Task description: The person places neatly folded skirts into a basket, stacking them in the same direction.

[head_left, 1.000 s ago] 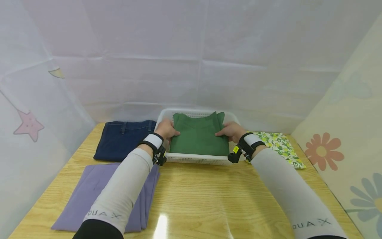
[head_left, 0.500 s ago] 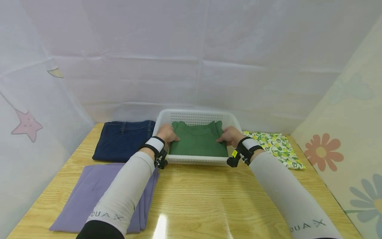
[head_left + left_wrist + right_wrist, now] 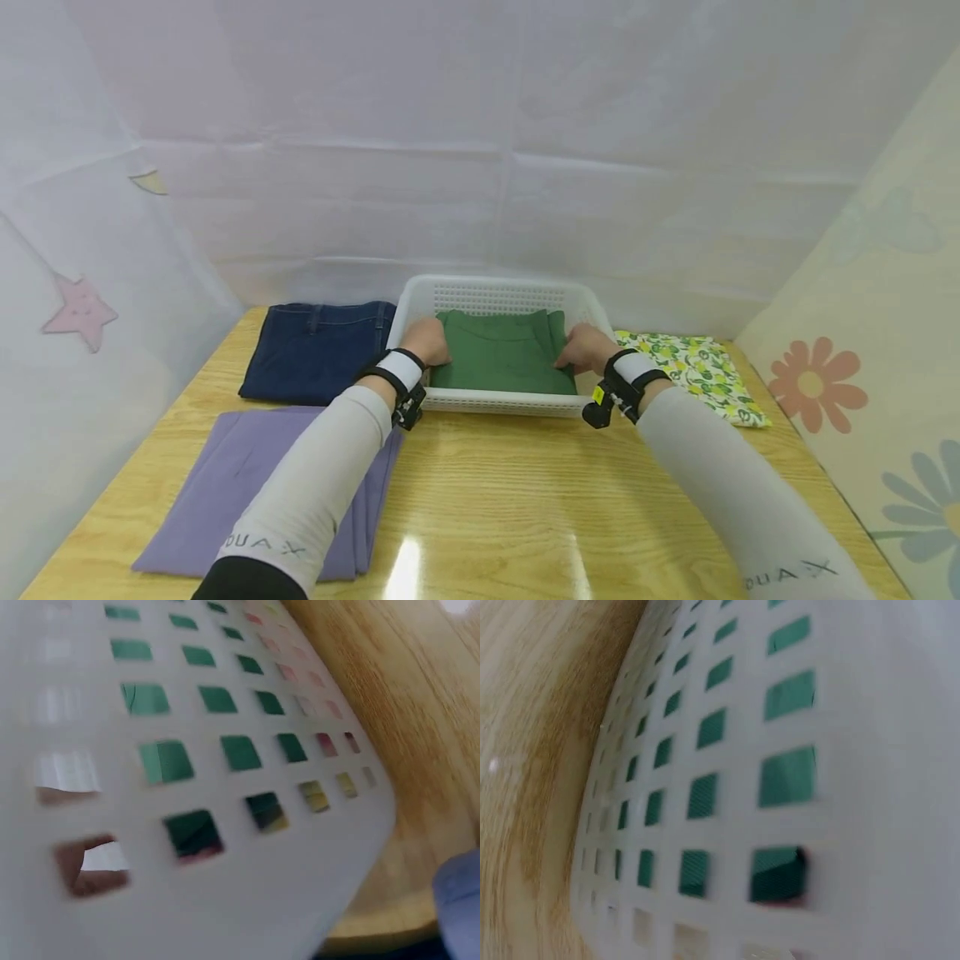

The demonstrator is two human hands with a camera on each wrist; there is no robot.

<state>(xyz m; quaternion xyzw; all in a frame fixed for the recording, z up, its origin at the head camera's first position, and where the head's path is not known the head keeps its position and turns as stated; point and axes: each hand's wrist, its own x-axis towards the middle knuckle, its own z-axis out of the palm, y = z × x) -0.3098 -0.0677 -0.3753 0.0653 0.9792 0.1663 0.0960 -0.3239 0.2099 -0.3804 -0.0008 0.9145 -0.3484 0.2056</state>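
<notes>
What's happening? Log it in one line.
left hand: at left edge of green garment | right hand: at right edge | grip: unclear | green garment: inside white basket | purple cloth: on table

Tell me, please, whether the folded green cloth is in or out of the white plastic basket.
In: the green cloth sits within the basket, and green shows through the holes.

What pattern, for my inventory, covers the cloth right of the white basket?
Yellow-and-green print on white cloth, best seen in the head view.
</notes>
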